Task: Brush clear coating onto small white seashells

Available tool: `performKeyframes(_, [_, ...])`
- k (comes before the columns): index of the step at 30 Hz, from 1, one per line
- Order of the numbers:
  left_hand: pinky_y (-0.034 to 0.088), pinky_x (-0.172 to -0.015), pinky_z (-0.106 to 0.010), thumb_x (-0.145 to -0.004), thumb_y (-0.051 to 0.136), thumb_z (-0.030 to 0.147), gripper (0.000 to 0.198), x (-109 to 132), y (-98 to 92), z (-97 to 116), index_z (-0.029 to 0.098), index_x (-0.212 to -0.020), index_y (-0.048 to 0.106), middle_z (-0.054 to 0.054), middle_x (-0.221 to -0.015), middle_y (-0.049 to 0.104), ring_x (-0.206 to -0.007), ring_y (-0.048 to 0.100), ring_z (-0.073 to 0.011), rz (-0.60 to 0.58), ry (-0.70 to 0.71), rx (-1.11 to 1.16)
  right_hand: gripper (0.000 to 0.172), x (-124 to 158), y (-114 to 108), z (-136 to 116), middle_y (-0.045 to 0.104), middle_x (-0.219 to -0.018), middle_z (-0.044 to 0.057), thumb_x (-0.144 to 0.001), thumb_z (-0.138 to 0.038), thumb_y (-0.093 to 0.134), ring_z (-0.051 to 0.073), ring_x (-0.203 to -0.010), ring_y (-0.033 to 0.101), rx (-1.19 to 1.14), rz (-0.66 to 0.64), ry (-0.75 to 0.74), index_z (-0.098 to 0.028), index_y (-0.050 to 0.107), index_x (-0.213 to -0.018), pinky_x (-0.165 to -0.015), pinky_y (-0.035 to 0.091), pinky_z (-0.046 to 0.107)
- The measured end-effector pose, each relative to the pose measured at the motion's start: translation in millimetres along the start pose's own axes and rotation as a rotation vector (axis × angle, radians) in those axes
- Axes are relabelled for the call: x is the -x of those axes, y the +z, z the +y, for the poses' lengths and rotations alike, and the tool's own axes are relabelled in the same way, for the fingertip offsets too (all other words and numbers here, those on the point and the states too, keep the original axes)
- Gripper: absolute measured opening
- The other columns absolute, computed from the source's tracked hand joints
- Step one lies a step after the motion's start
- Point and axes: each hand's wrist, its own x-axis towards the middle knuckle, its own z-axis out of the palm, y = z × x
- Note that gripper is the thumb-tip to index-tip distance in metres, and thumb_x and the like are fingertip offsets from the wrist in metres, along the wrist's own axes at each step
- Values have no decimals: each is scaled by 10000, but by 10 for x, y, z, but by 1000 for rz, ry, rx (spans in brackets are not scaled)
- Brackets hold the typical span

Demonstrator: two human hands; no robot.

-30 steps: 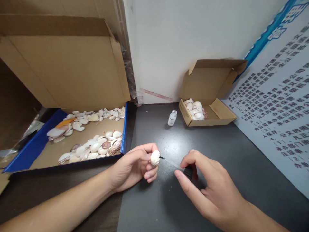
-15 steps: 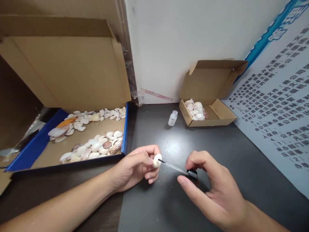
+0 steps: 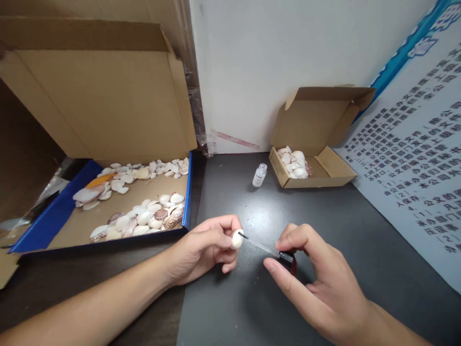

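Observation:
Between the thumb and fingers of my left hand (image 3: 212, 245) is a small ribbed white seashell (image 3: 236, 239). My right hand (image 3: 317, 274) grips the black cap of a brush applicator (image 3: 286, 259), its thin clear stem slanting up and left. The dark brush tip rests at the shell's face; whether it presses on it I cannot tell. Farther back on the dark grey tabletop, a small open glass bottle (image 3: 259, 176) with a white label stands upright.
At left, an open blue-edged cardboard box (image 3: 72, 226) holds several groups of shells (image 3: 144, 216). A smaller open cardboard box (image 3: 313, 182) with white shells (image 3: 297, 164) stands back right. A white wall panel (image 3: 252, 72) and a printed poster (image 3: 414, 158) border the table.
The view has shifted slightly. The shell has turned a little in my left fingers, and the brush tip now sits nearer its upper edge. Both grips are kept.

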Motion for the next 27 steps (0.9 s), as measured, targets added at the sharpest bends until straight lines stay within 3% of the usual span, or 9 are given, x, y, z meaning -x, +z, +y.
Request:
performKeyframes(5, [344,-532,-250,-735,587,156,37,0,3,1,150,-738,550,32,-668,428,-498,328,-65,17,-7,6,142,8,-13,-5,509,-624,-56,-866,-173,555,117,-489,510,-30,-33,-31,-238,431,-893,-473,442,226])
performKeyframes(11, [353,-535,-256,-749,577,145,28,-2,-4,2,150,-742,550,31,-659,432,-505,344,-73,-5,8,2,147,17,-3,17,529,-664,-44,-878,-172,568,124,-532,542,-25,32,8,-239,443,-913,-488,455,224])
performKeyframes(17, [348,-534,-255,-744,560,134,14,-2,-1,4,144,-745,551,26,-663,441,-503,351,-73,7,6,14,146,9,6,16,509,-651,-53,-881,-187,579,113,-514,518,-35,-28,4,-241,444,-899,-478,440,219])
performKeyframes(27, [351,-533,-254,-730,561,131,27,-1,0,-1,147,-737,542,28,-647,436,-498,355,-74,14,6,28,155,15,3,53,517,-678,-45,-882,-174,574,116,-533,523,-63,-20,-4,-243,439,-917,-491,446,218])
